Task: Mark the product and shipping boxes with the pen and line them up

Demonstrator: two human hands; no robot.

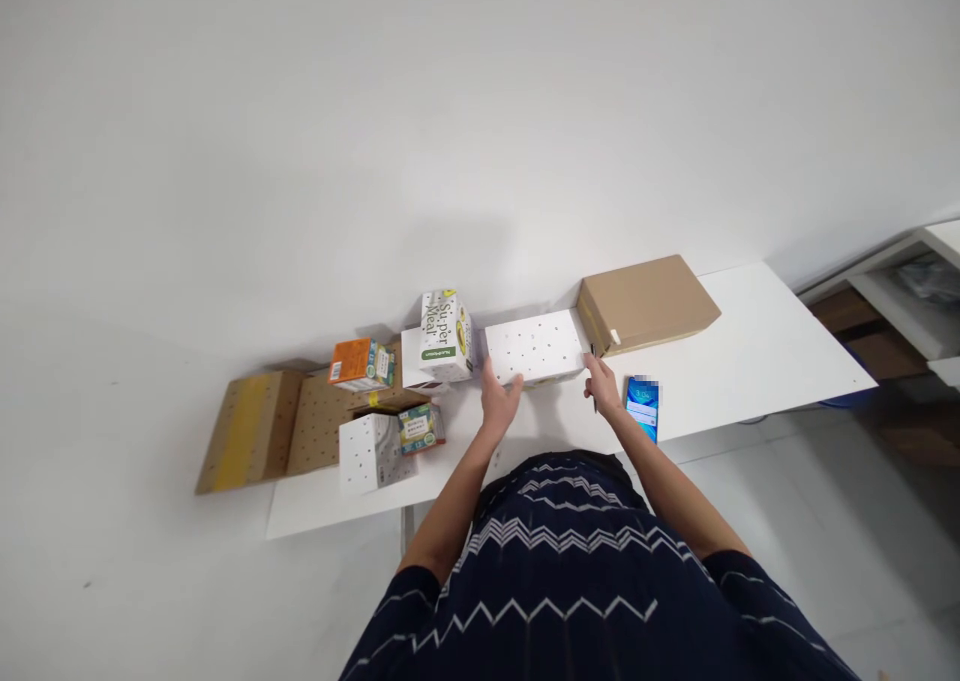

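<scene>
A white box with small dots (pixel 536 346) lies on the white table (pixel 765 351) in front of me, long side toward me. My left hand (pixel 499 401) grips its near left corner, thumb and fingers apart around the edge. At the right end of the box, my right hand (pixel 604 385) is closed around a thin dark pen-like stick (pixel 594 350). Its fingertips are close to the box's right corner; whether they touch it I cannot tell. A phone (pixel 643 411) with a lit screen lies right of my right hand.
A closed brown carton (pixel 649 304) stands at the right. Further left are a white "Super Meal" box (pixel 442 336), an orange box (pixel 356 363), a small green-blue box (pixel 418 428), another dotted white box (pixel 367 453) and an open brown carton (pixel 251 431). The wall (pixel 480 111) runs behind the table.
</scene>
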